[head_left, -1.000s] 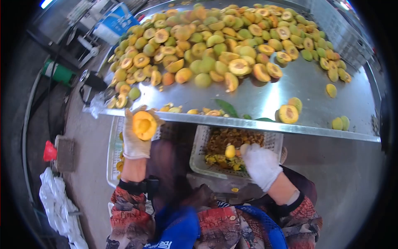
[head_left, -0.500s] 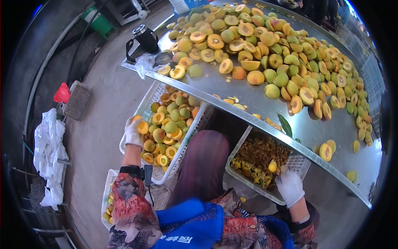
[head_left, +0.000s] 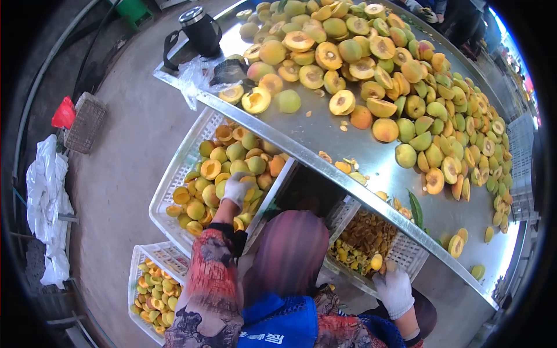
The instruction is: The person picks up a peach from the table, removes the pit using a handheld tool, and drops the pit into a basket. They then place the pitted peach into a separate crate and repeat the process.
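Observation:
My left hand (head_left: 237, 188), in a white glove, reaches into a white plastic basket (head_left: 169, 184) heaped with yellow-green peaches (head_left: 210, 169), many of them halved and pitted. Its fingers curl round a peach at the top of the heap, partly hidden by the glove. My right hand (head_left: 395, 293), also gloved, is closed at the near right side of a second crate (head_left: 409, 252) of brown pits and yellow scraps (head_left: 365, 232). Just left of its fingertips shows a small yellow piece (head_left: 376, 262); whether the fingers grip it, or a tool, I cannot make out.
A metal table (head_left: 325, 136) ahead bears a large pile of halved peaches (head_left: 383, 75), a black flask (head_left: 201, 32) and a plastic bag (head_left: 197, 75). Another basket (head_left: 134, 272) of peaches stands at lower left. My knee (head_left: 290, 246) lies between basket and crate.
My left hand has moved from the basket's left side rightward over the peaches. My right hand stays beside the scrap crate. The view has shifted, showing more of the lower-left basket.

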`<state>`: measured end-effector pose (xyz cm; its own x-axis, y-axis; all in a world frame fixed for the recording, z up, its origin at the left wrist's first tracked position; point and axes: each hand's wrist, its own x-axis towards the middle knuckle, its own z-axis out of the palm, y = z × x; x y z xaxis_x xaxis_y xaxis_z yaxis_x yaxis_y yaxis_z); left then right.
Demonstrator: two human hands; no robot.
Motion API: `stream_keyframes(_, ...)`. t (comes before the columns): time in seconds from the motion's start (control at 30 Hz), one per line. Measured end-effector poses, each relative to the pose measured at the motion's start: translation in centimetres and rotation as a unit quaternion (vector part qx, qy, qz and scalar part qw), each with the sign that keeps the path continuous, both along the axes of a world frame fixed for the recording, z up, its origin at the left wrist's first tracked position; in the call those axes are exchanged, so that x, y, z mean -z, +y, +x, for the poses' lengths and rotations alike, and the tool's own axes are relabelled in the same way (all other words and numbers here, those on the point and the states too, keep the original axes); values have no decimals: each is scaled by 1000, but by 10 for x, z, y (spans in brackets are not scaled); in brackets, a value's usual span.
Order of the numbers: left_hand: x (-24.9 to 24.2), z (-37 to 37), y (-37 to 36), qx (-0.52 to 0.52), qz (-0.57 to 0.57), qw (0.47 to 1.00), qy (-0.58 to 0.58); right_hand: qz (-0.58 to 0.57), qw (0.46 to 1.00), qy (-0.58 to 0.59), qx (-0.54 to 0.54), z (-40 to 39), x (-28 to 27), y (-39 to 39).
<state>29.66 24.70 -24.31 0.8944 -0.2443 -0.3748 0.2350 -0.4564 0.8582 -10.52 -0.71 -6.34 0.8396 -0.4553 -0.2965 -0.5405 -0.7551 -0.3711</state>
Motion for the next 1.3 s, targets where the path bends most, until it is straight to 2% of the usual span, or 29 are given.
stream_keyframes(0.03, 8, -8, 18, -35, -14, 999, 14, -6, 1000, 13, -7, 4, -2, -1)
stream_keyframes(0.1, 12, -14, 65, -171, -123, 964, 164, -20, 999, 30, -21, 15, -3, -5)
stream_keyframes(0.13, 33, -17, 89, -227, -133, 961, 91, -15, 999, 33, -21, 23, -2, -4)
stream_keyframes(0.17, 50, -16, 123, -193, -7, 981, 24, -9, 999, 39, -21, 30, -1, -3)
stream_keyframes(0.2, 52, -22, 145, -206, -5, 977, 49, -2, 999, 46, -20, 35, -1, -2)
stream_keyframes(0.27, 33, -30, 166, -255, -43, 964, 61, 5, 998, 40, -45, 44, 4, 3)
stream_keyframes(0.47, 8, -33, 164, -300, -112, 947, 21, 8, 997, 28, -74, 72, -6, 13)
stream_keyframes(0.7, -20, -9, 73, -182, -160, 970, -5, -9, 997, 13, -70, 66, -4, 15)
stream_keyframes(0.73, -14, -9, 59, -181, -141, 973, -28, -11, 997, 9, -71, 66, -8, 15)
stream_keyframes(0.8, 39, 0, 61, -125, 47, 980, -145, -15, 997, -1, -72, 65, -15, 16)
stream_keyframes(0.87, 40, -2, 61, -217, -87, 971, -54, -27, 998, -10, -63, 57, -19, 12)
stream_keyframes(1.0, 18, -16, 82, -218, -151, 964, 40, -21, 999, -3, -29, 45, -28, 4)
stream_keyframes(1.1, 38, -16, 109, -248, -116, 962, 0, -27, 999, 1, -31, 37, -27, -1)
stream_keyframes(1.2, 17, -12, 107, -252, -48, 965, -54, -21, 999, 15, -19, 34, -30, 0)
stream_keyframes(1.23, 30, -3, 110, -263, -54, 957, -113, -14, 1000, 13, -18, 33, -31, 1)
stream_keyframes(1.3, 20, 18, 109, -215, 91, 957, -170, 0, 1000, 9, -14, 30, -33, 1)
